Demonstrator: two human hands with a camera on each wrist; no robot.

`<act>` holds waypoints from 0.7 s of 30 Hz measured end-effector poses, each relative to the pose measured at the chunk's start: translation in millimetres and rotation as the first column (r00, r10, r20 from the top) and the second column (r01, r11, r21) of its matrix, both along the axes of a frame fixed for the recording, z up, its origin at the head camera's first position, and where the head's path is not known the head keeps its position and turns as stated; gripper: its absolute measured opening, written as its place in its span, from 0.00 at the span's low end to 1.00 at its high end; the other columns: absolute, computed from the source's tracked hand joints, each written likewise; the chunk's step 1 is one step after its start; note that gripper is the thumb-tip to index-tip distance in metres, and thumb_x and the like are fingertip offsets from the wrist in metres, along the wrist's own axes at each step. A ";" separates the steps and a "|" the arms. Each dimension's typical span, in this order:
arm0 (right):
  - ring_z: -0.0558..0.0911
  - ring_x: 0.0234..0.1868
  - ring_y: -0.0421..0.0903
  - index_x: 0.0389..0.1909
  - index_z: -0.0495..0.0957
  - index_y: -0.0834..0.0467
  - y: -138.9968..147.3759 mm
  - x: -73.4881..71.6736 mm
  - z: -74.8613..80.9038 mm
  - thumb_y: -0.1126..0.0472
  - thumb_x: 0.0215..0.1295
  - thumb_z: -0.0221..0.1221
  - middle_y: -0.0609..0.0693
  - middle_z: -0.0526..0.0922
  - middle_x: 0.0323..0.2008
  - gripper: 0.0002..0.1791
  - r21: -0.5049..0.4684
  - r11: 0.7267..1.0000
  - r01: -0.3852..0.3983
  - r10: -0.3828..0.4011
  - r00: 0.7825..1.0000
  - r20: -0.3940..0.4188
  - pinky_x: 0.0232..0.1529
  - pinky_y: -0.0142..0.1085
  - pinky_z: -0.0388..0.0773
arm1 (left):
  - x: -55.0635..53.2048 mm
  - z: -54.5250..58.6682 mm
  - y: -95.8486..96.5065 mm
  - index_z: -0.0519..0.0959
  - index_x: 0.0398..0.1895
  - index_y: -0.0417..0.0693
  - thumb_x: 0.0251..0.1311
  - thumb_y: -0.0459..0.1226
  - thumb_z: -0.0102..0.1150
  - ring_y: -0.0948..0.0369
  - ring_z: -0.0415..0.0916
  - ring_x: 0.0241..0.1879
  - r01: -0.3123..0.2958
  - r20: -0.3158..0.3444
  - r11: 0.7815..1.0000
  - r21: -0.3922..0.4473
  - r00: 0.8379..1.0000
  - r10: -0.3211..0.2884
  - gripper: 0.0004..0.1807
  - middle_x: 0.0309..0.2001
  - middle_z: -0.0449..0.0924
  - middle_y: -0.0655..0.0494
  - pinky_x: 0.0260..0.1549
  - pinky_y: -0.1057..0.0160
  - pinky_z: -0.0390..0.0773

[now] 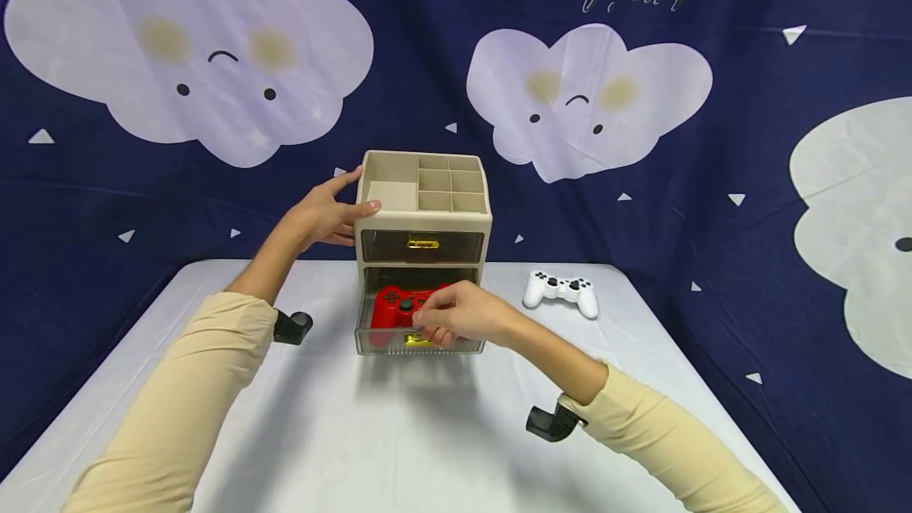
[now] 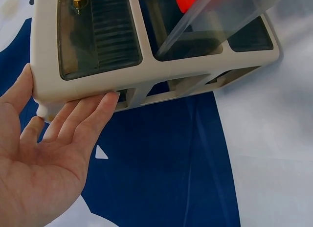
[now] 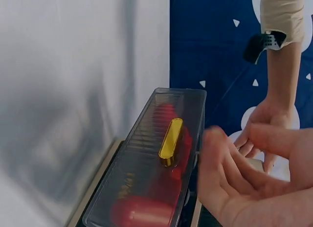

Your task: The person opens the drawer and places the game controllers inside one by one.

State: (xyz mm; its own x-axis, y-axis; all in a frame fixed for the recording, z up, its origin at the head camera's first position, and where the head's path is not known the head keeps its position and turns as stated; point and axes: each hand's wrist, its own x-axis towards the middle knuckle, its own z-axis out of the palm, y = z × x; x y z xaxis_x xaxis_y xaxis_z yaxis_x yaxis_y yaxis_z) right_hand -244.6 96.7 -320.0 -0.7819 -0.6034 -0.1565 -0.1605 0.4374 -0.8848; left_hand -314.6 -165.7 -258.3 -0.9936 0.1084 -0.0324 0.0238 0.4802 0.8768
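A beige desktop organizer (image 1: 435,221) stands towards the back of the table, its lower clear drawer (image 1: 379,343) pulled out. Inside that drawer lies a red game controller (image 1: 387,309), partly hidden by my right hand. My left hand (image 1: 322,214) rests against the organizer's upper left side, the thumb over its top edge; in the left wrist view the fingers (image 2: 80,120) lie fairly straight along the side. My right hand (image 1: 466,313) is over the drawer's front, fingers loosely bent. In the right wrist view it holds nothing and appears apart from the gold handle (image 3: 171,139).
A white game controller (image 1: 561,293) lies on the white-covered table (image 1: 321,418), right of the organizer. The upper drawer (image 1: 385,247) is closed. Divided compartments (image 1: 450,203) form the organizer's top. Behind hangs a dark blue cloth (image 1: 420,62) with clouds.
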 end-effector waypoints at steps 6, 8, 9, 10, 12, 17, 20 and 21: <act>0.84 0.29 0.44 0.38 0.85 0.71 2.8 6.3 -1.8 0.61 0.74 0.58 0.56 0.86 0.31 0.15 0.065 0.993 -0.095 0.083 0.982 0.171 0.40 0.39 0.88 | 0.1 0.6 0.1 0.37 0.82 0.73 0.70 0.51 0.61 0.39 0.78 0.61 0.002 -0.002 1.000 0.000 1.000 -0.002 0.50 0.69 0.70 0.32 0.58 0.43 0.80; 0.86 0.30 0.46 0.38 0.85 0.70 4.3 7.3 -4.8 0.62 0.74 0.57 0.59 0.88 0.32 0.14 0.085 0.992 -0.097 0.079 0.976 0.201 0.41 0.40 0.88 | 0.2 0.6 0.3 0.37 0.83 0.73 0.70 0.51 0.61 0.39 0.78 0.61 0.002 -0.002 1.000 -0.001 1.000 -0.002 0.50 0.69 0.70 0.33 0.58 0.44 0.80; 0.86 0.31 0.46 0.39 0.85 0.70 5.0 7.7 -6.7 0.62 0.74 0.56 0.61 0.88 0.33 0.15 0.092 0.991 -0.096 0.075 0.974 0.216 0.41 0.41 0.88 | 0.3 0.8 0.2 0.37 0.83 0.73 0.70 0.51 0.61 0.39 0.78 0.61 0.002 -0.002 1.000 -0.001 1.000 -0.002 0.50 0.69 0.70 0.33 0.58 0.43 0.80; 0.87 0.31 0.48 0.39 0.85 0.71 5.7 7.8 -8.7 0.62 0.75 0.56 0.61 0.88 0.33 0.15 0.096 0.991 -0.093 0.069 0.972 0.225 0.42 0.41 0.88 | 0.4 0.9 0.2 0.37 0.83 0.73 0.70 0.51 0.61 0.39 0.78 0.61 0.003 -0.001 1.000 -0.004 1.000 -0.003 0.50 0.69 0.70 0.33 0.58 0.44 0.80; 0.88 0.33 0.51 0.39 0.85 0.71 7.2 7.7 -13.0 0.63 0.75 0.55 0.62 0.88 0.34 0.16 0.105 0.991 -0.080 0.054 0.971 0.234 0.42 0.42 0.89 | 0.5 0.9 0.0 0.37 0.82 0.73 0.70 0.52 0.60 0.39 0.78 0.61 0.005 -0.001 1.000 -0.011 1.000 -0.005 0.50 0.69 0.70 0.33 0.58 0.44 0.80; 0.89 0.36 0.54 0.40 0.83 0.75 9.6 7.0 -21.3 0.62 0.76 0.52 0.62 0.88 0.34 0.18 0.109 0.993 -0.047 0.020 0.970 0.241 0.43 0.44 0.88 | 0.2 0.7 -0.1 0.36 0.82 0.73 0.70 0.51 0.60 0.39 0.78 0.61 0.009 -0.001 1.000 -0.015 1.000 -0.009 0.49 0.69 0.69 0.33 0.57 0.44 0.81; 0.88 0.33 0.51 0.40 0.83 0.75 9.7 7.7 -24.5 0.63 0.75 0.51 0.63 0.88 0.35 0.18 0.097 0.995 -0.029 0.005 0.971 0.239 0.43 0.45 0.88 | 0.1 1.2 0.1 0.37 0.82 0.73 0.71 0.51 0.60 0.39 0.79 0.60 0.009 0.002 1.000 -0.011 1.000 -0.009 0.49 0.69 0.70 0.33 0.57 0.44 0.81; 0.88 0.33 0.50 0.40 0.83 0.75 9.6 8.1 -25.4 0.63 0.75 0.50 0.64 0.88 0.35 0.18 0.090 0.996 -0.022 0.000 0.971 0.240 0.44 0.46 0.88 | 0.1 1.4 0.1 0.37 0.82 0.73 0.70 0.52 0.60 0.39 0.79 0.60 0.009 0.004 1.000 -0.011 1.000 -0.009 0.49 0.69 0.70 0.33 0.57 0.45 0.81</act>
State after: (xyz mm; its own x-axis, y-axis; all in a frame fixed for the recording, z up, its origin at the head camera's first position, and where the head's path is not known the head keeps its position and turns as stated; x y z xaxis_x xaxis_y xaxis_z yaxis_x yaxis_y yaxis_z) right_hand -236.5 106.3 -345.4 -0.7081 -0.5862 -0.3935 0.0460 0.5179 -0.8542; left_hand -314.6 -165.6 -256.9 -0.9925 0.1167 -0.0375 0.0247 0.4901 0.8713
